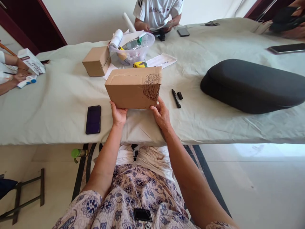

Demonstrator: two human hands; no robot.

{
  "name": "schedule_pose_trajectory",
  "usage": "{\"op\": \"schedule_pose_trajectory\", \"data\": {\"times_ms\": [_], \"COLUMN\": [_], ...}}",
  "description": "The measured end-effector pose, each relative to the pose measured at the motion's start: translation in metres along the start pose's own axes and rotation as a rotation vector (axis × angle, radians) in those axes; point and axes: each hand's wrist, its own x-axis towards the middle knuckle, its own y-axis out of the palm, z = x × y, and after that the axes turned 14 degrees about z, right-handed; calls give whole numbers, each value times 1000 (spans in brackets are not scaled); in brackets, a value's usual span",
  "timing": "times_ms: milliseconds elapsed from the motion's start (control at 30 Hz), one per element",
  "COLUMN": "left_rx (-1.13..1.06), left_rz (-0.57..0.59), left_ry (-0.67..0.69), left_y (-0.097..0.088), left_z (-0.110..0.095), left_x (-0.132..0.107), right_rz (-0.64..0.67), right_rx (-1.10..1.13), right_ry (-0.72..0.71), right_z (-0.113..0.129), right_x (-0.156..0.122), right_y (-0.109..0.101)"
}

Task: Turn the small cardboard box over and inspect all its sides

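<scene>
A brown cardboard box is held above the cloth in front of me, with dark scribbled lines over its right corner. My left hand grips the lower left of the box, its thumb on the near face and its other fingers hidden beneath. At the lower right corner, my right hand is closed on the same box, thumb in front. Just right of that hand lie an uncapped black marker and its cap. A dark phone rests to the left of my left hand.
A clear plastic basin holds paper rolls and tools, beside a smaller cardboard box and a yellow tape measure. A long black cushion occupies the right. Co-workers sit opposite, at left and at far right. The cloth-covered table ends before my lap.
</scene>
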Motion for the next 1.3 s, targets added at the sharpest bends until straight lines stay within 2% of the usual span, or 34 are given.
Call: {"op": "schedule_pose_trajectory", "data": {"times_ms": [167,467,667,1033,1300], "left_rx": [-19,-121,-157,-86,-99], "left_rz": [32,56,61,88,150], "left_ry": [-73,-162,-168,-216,-235], "left_y": [-4,-3,-1,-2,0], "left_z": [1,-5,-8,-12,-14], "left_x": [-1,-2,-3,-4,-7], "right_rz": [-61,-63,-54,-55,-98], "right_rx": [47,130,168,168,164], "right_ry": [-4,-46,-57,-51,11], "right_z": [4,6,6,4,-3], "right_x": [0,3,4,5,5], "right_y": [-1,0,1,-1,-1]}}
